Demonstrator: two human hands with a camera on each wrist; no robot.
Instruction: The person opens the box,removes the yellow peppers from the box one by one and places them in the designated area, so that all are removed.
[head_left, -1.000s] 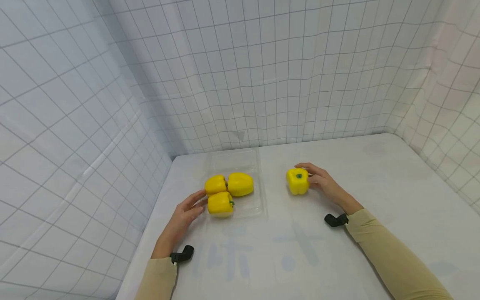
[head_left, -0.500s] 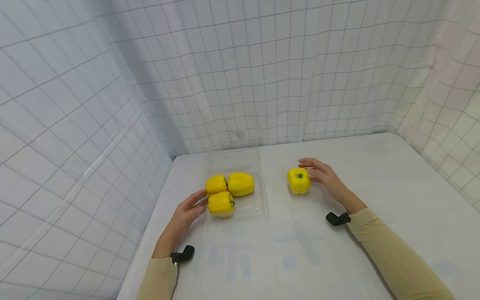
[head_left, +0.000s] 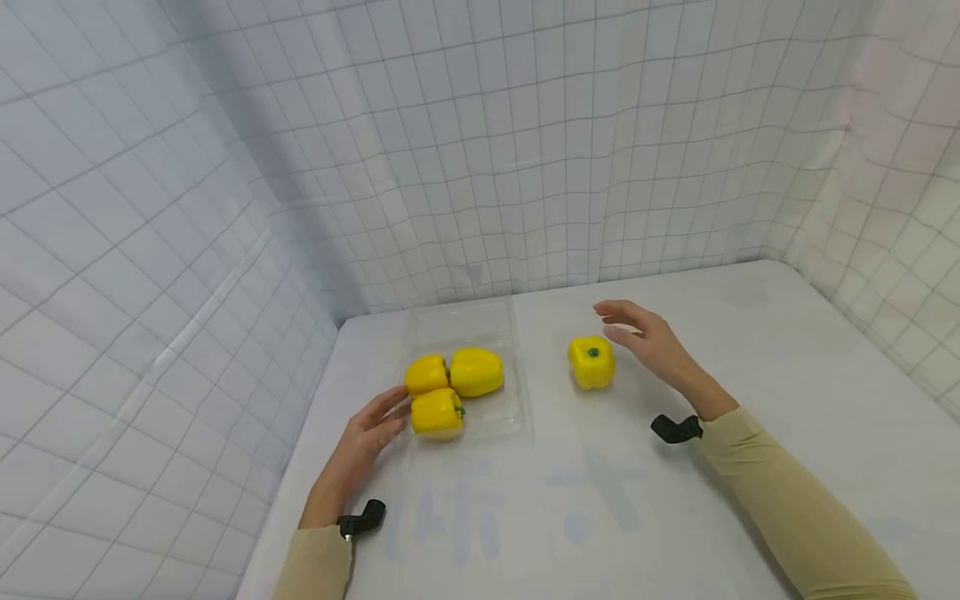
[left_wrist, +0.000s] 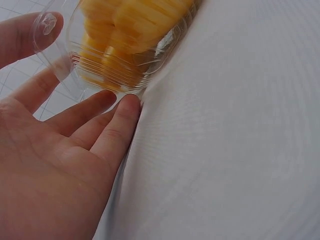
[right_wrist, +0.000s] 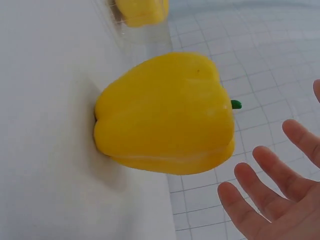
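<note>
A yellow bell pepper (head_left: 592, 363) with a green stem stands upright on the table, and my right hand (head_left: 648, 340) is just right of it, apart from it. In the right wrist view its straight fingers (right_wrist: 250, 197) are spread beside the stem end. Further left, a clear plastic clamshell box (head_left: 498, 427) holds three more yellow bell peppers (head_left: 477, 372). My left hand (head_left: 366, 442) is at the box's left side. In the left wrist view the nearly straight fingertips (left_wrist: 131, 102) are right at the ribbed wall of the box, and the thumb overlaps its rim.
The box's lid (head_left: 461, 323) lies folded back behind it. A white cloth covers the table (head_left: 720, 333), with faint bluish marks toward the front. Grid-patterned white curtains (head_left: 480, 167) hang around the back and sides.
My right hand has let go of the upright bell pepper and moved back and up to the right of it. The pepper stays standing. My left hand stays at the box.
</note>
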